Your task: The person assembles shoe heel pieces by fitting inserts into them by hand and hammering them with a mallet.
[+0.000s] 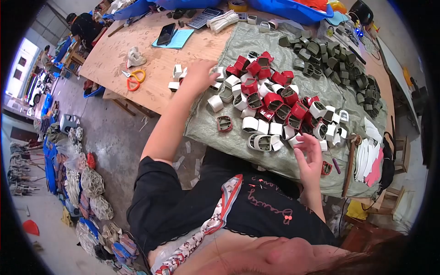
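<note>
My left hand reaches over the table's left side, fingers stretched out among white hollow blocks that look like shoe heels. Nothing shows in its grasp, though its underside is hidden. My right hand hovers palm-up at the near edge of the pile, fingers apart and curled a little, with no piece in it. Between the hands lies a heap of red hollow blocks and white ones, their insides dark green. One red block sits apart at the near left. Bare dark green blocks are heaped at the far right.
A green woven sheet covers part of the wooden table. Orange-handled scissors, a phone and a calculator lie left and back. White cut strips and a purple-handled tool lie right. Blue bins stand behind.
</note>
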